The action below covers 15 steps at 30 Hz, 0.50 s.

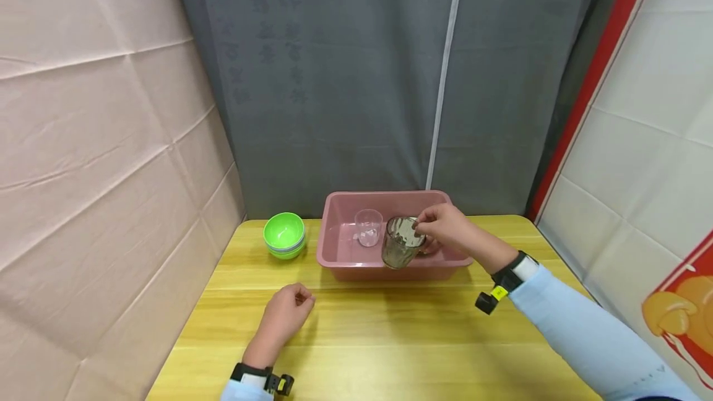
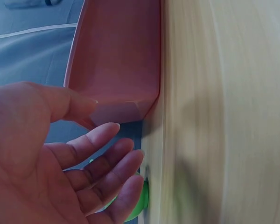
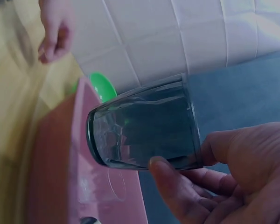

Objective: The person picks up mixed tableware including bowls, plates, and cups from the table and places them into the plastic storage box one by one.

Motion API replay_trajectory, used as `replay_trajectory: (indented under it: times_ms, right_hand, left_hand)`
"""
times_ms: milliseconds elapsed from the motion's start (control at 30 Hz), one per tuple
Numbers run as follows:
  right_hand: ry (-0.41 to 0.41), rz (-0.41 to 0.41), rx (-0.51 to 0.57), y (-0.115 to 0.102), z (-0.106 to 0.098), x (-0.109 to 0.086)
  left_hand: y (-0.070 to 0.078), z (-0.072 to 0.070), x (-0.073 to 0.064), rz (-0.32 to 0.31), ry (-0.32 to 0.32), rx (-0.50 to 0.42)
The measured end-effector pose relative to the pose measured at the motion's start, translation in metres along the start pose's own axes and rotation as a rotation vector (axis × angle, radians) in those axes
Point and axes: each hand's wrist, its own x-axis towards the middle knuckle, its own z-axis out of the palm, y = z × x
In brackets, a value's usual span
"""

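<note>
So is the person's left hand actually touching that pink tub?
Apart. The head view shows a strip of tabletop between the fingers of the left hand and the near wall of the pink tub.

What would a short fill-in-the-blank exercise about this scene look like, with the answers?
The left hand holds ____, while the right hand holds a dark glass.
The basin is coloured ____.
The top bowl is coloured ____.
In the head view, the top bowl stands to the ____ of the basin.

Missing words: nothing; pink; green; left.
</note>
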Motion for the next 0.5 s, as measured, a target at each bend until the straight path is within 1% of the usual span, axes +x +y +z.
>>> replay_trajectory:
  times_ms: [67,133,233,367,400,500]
  right_hand:
    - [0.013,-0.001,-0.001,-0.003,-0.001,0.014]
    - [0.025,0.016,-0.001,-0.004,-0.002,0.028]
    - [0.042,0.049,-0.041,-0.002,-0.002,0.048]
    - [0.037,0.078,-0.069,0.002,-0.003,0.072]
    - [0.031,0.082,-0.065,0.002,-0.003,0.078]
    - [0.024,0.094,-0.005,0.001,-0.001,0.092]
  left_hand:
    - [0.000,-0.001,0.000,-0.010,0.014,0.004]
    - [-0.001,-0.001,0.000,-0.013,0.022,0.009]
    - [-0.001,-0.002,0.000,-0.014,0.027,0.014]
    - [-0.001,-0.004,-0.001,-0.018,0.033,0.011]
    - [-0.002,-0.004,-0.001,-0.020,0.035,0.009]
    - [-0.003,-0.005,-0.003,-0.026,0.037,0.005]
